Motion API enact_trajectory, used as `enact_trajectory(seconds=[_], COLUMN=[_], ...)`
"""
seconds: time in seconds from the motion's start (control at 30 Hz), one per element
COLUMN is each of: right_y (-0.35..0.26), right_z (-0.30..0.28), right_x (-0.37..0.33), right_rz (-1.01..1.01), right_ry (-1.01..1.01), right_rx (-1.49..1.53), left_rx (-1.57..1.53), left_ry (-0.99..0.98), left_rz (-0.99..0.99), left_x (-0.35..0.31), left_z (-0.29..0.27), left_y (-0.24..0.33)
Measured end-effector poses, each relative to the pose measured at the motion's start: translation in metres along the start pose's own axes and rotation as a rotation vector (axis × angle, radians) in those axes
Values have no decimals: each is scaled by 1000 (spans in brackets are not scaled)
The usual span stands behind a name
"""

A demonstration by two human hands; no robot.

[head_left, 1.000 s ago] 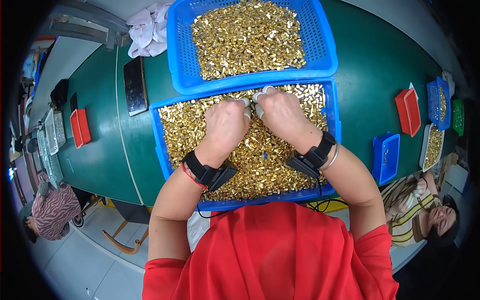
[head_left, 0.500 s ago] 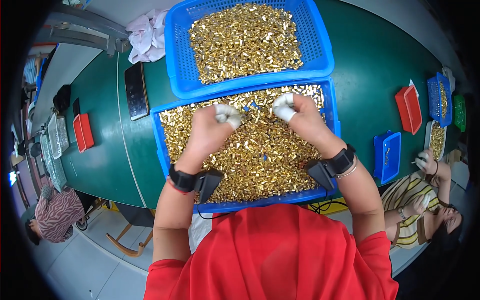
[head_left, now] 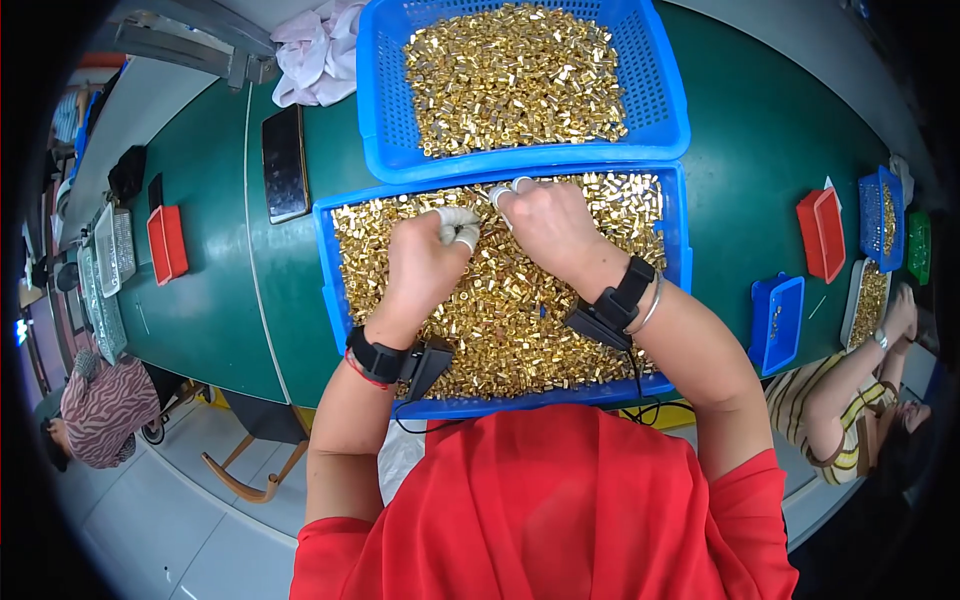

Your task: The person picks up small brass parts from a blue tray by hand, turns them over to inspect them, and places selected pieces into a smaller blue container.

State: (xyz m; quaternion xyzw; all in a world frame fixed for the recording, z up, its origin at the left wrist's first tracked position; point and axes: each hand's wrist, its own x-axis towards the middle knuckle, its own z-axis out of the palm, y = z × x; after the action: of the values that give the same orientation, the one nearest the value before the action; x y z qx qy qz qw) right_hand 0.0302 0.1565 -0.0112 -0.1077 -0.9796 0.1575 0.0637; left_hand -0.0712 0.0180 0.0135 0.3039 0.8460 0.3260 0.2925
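A blue tray (head_left: 326, 285) in front of me is filled with small gold-coloured metal pieces (head_left: 520, 345), short and cylinder-like. Over its far part, my left hand (head_left: 425, 258) has its white-covered fingertips curled into a pinch. My right hand (head_left: 552, 225) reaches in from the right with the back of the hand up, its covered fingers bent and close to the left fingertips. A small gap shows between the two hands. Whatever sits in either pinch is hidden or too small to name. Both wrists wear black strapped devices.
A perforated blue basket (head_left: 376, 145) of similar pieces stands at the far side, against the tray. A phone (head_left: 286, 165) lies left of it, near a pale cloth (head_left: 318, 55). Red bins (head_left: 166, 245) and a small blue bin (head_left: 776, 322) sit farther out. Other people sit at both sides.
My right hand has moved left, toward my left hand, and turned its back upward. My left hand stays nearly in place. The person at right has raised an arm.
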Motion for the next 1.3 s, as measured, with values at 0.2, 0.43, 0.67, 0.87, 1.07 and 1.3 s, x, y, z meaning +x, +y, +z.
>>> enact_trajectory(seconds=[0.2,0.43,0.67,0.87,1.07,1.3], right_y=[-2,23,17,15,7,17], right_z=[-6,-26,-22,-15,-14,-19], right_x=[-6,-44,-41,-32,-26,-37], right_rz=[62,463,288,243,296,378], right_ry=[-59,104,179,182,165,221], right_rx=[45,1120,562,292,284,340], left_rx=[376,447,490,-567,-285,41], left_ry=[53,-10,-8,-264,-71,18], left_rz=[221,268,320,-96,-18,257], left_x=[1,6,9,3,8,11], left_z=[11,10,13,-25,1,20], left_y=[10,10,8,-3,1,-4])
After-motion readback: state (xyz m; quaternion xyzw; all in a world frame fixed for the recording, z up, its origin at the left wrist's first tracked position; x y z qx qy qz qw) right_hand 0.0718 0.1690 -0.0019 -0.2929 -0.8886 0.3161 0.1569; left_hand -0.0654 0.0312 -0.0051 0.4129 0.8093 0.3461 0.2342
